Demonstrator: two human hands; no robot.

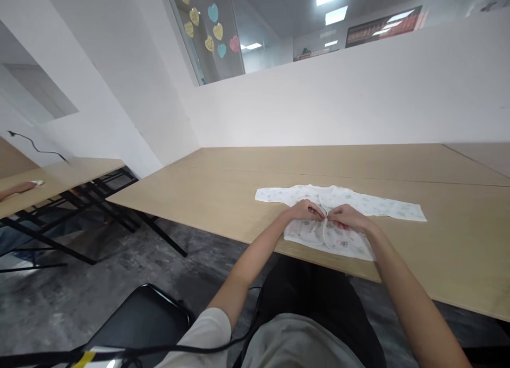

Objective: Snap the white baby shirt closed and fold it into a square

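Note:
A small white long-sleeved baby top (350,246) with a faint print lies on the table, its sleeves spread to both sides. Its front opening runs down the middle, where the two edges meet. My left hand (307,211) pinches the edge of that opening from the left. From the right, my right hand (347,217) pinches the facing edge, and the fingertips of both hands nearly touch. Whatever fastener may sit between the fingertips is too small to make out.
The light wood table (215,198) reaches back to a white wall. At lower left stands a black chair (139,320), with a black cable (207,350) crossing before me. Another person's hand (24,187) rests on a second table (91,169) at far left.

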